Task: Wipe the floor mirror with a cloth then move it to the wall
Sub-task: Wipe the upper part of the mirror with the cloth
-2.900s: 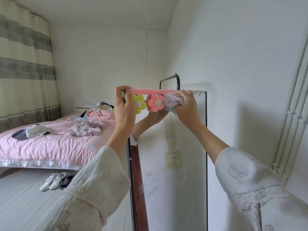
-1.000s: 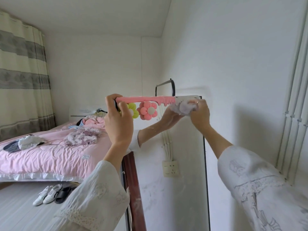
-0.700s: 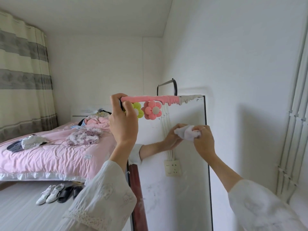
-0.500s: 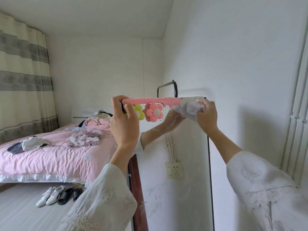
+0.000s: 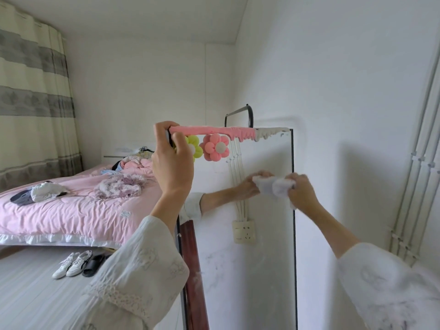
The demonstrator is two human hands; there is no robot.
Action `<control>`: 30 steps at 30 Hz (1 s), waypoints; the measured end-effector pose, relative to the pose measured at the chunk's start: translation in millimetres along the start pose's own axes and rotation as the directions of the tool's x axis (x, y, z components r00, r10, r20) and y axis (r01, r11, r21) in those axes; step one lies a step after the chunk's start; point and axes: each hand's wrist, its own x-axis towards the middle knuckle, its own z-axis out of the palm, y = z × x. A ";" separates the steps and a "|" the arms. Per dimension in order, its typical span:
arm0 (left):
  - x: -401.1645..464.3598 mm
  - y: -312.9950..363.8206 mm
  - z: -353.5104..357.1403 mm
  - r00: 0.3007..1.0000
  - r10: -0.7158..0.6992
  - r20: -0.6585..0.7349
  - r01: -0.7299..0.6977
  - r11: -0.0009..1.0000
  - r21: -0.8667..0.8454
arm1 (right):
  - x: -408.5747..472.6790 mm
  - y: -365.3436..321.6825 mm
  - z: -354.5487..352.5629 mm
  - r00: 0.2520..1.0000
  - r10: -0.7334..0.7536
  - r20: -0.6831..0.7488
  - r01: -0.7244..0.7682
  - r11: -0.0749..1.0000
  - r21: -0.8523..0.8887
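The right hand (image 5: 301, 192) is now gripping the bunched white cloth (image 5: 276, 188) with curled fingers against the glass partway down the floor mirror (image 5: 250, 270); half a second ago it was up at the top right corner. The left hand (image 5: 172, 166) is still wrapping its fingers over the top left corner, holding the frame.

The mirror is standing upright just beside the white wall (image 5: 345, 91), its black right edge running close along it. To its left, bare floor (image 5: 31, 296) is lying open toward the bed (image 5: 71, 217), with shoes (image 5: 73, 263) sitting beside the bed's foot.

The glass is looking smudged low down, reflecting a socket. Pink trim (image 5: 209, 131) is dripping along the top, with a pink flower (image 5: 215, 146) and a yellow flower (image 5: 195, 146) hanging under it.
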 end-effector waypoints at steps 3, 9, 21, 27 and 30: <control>-1.4 -0.7 -0.2 1.000 0.001 -0.004 -0.001 1.000 0.006 | 42.5 -17.0 -19.7 0.981 0.094 -0.172 -0.075 0.991 0.112; 1.0 -7.2 2.2 0.999 0.028 -0.024 -0.028 0.999 0.023 | 88.1 -35.7 -24.1 0.980 0.021 -0.200 -0.001 0.995 0.101; 1.2 -3.4 3.6 0.998 0.022 -0.051 -0.020 0.999 0.046 | -15.7 52.8 30.4 0.937 0.340 0.076 -0.345 0.936 0.067; 1.5 -5.3 2.9 0.999 0.021 -0.042 -0.019 0.999 0.036 | 51.5 -24.1 0.9 0.967 0.225 -0.122 -0.188 0.947 0.259; 1.9 -6.7 2.8 0.999 0.031 -0.040 -0.030 0.999 0.023 | 74.5 -46.9 -1.3 0.977 0.086 -0.194 -0.037 0.969 0.244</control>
